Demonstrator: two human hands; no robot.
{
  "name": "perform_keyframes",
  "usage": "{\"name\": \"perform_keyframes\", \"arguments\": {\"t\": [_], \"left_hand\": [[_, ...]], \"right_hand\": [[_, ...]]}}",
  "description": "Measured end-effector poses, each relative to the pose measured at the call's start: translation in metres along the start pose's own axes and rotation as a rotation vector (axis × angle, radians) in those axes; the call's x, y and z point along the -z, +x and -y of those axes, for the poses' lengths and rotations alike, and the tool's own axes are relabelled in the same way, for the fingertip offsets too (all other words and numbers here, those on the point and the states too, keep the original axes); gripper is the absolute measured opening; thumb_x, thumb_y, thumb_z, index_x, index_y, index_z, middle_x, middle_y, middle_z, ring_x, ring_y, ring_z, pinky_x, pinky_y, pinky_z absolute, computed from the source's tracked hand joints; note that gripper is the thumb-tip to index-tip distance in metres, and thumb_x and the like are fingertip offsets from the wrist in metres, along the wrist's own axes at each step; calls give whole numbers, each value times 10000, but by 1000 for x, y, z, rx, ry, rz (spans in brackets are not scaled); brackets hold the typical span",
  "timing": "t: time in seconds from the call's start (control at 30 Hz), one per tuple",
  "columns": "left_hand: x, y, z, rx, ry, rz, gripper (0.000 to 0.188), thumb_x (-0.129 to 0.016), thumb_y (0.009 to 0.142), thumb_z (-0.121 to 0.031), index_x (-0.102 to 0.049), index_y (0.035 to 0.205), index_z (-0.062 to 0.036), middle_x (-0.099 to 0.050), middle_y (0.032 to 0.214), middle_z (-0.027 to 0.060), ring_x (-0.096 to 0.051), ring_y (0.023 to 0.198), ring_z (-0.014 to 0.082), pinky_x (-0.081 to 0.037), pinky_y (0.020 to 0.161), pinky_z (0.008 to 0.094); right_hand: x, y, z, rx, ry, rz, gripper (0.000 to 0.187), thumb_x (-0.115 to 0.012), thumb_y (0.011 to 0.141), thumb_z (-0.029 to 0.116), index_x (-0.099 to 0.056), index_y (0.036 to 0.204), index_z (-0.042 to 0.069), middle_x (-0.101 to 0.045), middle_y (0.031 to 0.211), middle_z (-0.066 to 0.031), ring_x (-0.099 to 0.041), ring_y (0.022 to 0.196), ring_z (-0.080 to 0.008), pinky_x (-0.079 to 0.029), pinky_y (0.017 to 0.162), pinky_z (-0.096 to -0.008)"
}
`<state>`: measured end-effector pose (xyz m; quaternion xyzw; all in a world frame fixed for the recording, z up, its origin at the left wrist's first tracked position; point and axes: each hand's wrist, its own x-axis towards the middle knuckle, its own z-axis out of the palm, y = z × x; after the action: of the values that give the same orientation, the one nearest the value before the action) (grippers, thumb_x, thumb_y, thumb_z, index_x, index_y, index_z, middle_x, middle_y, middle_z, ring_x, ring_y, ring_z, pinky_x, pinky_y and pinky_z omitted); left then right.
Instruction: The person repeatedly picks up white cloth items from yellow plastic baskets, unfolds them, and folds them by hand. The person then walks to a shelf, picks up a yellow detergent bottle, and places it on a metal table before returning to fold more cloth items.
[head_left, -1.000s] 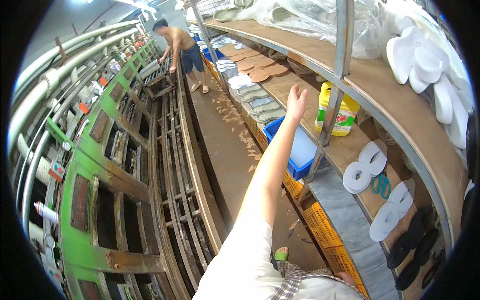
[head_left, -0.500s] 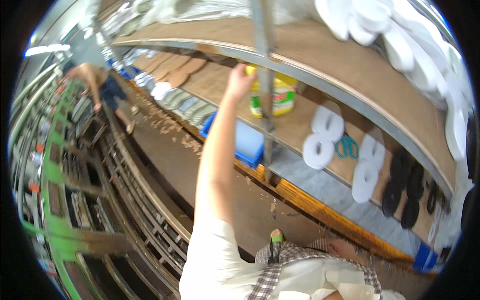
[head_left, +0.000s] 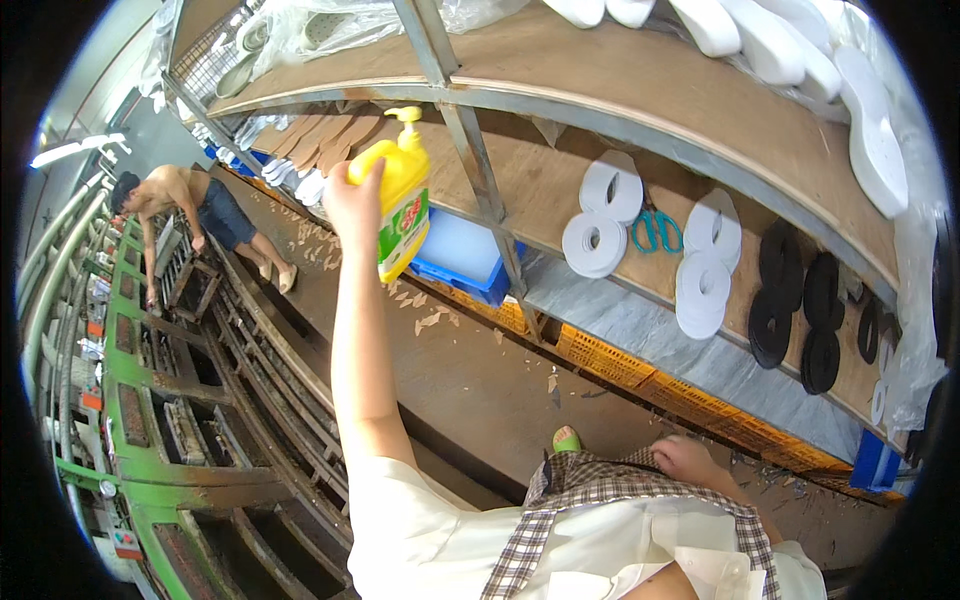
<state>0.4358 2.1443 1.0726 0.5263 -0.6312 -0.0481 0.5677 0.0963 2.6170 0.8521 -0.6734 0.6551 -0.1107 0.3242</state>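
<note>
From where I stand, a brown upper shelf [head_left: 620,78] sweeps across the top of the frame, with white sole-shaped pieces [head_left: 765,45] on it at upper right and crinkled clear plastic [head_left: 365,28] at upper left. The lower shelf [head_left: 530,168] carries flat tan pieces [head_left: 320,140] at upper left, then, right of centre, white looped cut-outs [head_left: 602,213], teal-handled scissors [head_left: 656,222] between their stacks, and black cut-outs [head_left: 778,258] farther right. Pale scraps [head_left: 428,324] litter the brown floor [head_left: 480,375] mid-frame.

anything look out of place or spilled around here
Yes, the floor: loose tan scraps litter the walkway near the orange-yellow crates, which looks untidy. No spill shows around the yellow pump bottle in the left hand.
</note>
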Motion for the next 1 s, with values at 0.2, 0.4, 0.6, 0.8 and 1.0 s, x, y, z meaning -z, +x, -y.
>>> {"name": "perform_keyframes", "arguments": {"t": [0.2, 0.4, 0.6, 0.8, 1.0], "left_hand": [[89, -80, -46, 64, -163, 38, 272, -732, 766, -161, -617, 910, 38, -621, 800, 98, -558, 729, 161, -461, 700, 307], [157, -244, -192, 83, -450, 163, 202, -694, 747, -14, -569, 903, 13, -589, 883, 79, -547, 803, 137, -462, 736, 269], [137, -406, -340, 20, -958, 593, 280, -759, 686, -31, -572, 890, 6, -587, 931, 115, -560, 873, 186, -449, 801, 308], [76, -569, -482, -326, -1060, 1183, 291, -774, 641, 27, -564, 837, -16, -568, 865, 90, -554, 841, 209, -458, 758, 320], [51, -716, -599, -932, -1123, 1421, 309, -774, 666, -44, -598, 920, -19, -596, 914, 126, -566, 873, 282, -450, 785, 370]], "right_hand": [[10, -40, -13, 21, -35, -31, 202, -540, 865, 218, -633, 1014, 118, -637, 959, -114, -596, 928, -311, -495, 798, -401], [83, -155, 30, 187, 742, -243, 330, -620, 875, 143, -562, 1190, 68, -637, 1068, -70, -593, 980, -234, -463, 867, -359], [131, -313, 61, 685, 904, -64, 570, -616, 887, 113, -357, 1386, 18, -471, 1342, -120, -483, 1175, -210, -431, 939, -341], [72, -440, 34, 242, 1729, -698, 556, -551, 917, 91, -311, 1411, 6, -405, 1418, -100, -417, 1274, -210, -359, 1020, -332], [43, -532, -15, 229, 2099, -1486, 189, -531, 900, 161, -569, 1065, 78, -603, 1076, -31, -532, 1028, -132, -394, 896, -302]]}}
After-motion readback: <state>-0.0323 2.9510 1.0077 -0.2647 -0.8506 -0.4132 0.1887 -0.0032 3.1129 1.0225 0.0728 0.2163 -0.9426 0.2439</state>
